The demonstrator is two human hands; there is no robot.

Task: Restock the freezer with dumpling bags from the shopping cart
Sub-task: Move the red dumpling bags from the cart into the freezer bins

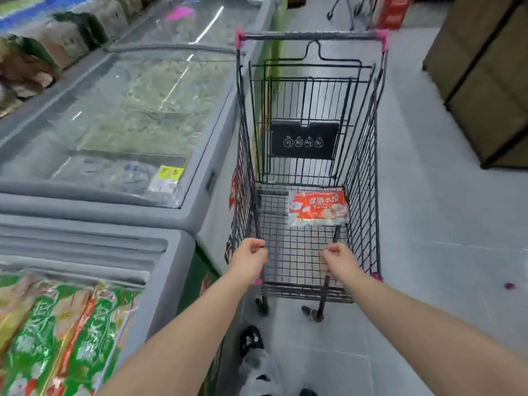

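A black wire shopping cart point(368, 155) stands in the aisle to the right of the freezers. One red and white dumpling bag point(317, 208) lies flat on its floor, toward the right side. My left hand point(251, 258) and my right hand point(338, 260) both curl over the cart's near rim, one at each side. At the lower left, the nearest grey chest freezer point(160, 284) is open and shows several green and red dumpling bags point(65, 332) standing in rows.
A second chest freezer point(200, 212) with a shut glass lid runs along the cart's left side. Brown stacked boxes point(485, 81) stand at the right of the aisle. Another cart's wheels point(343, 10) show far ahead. My shoes point(251, 341) are under the cart's near end.
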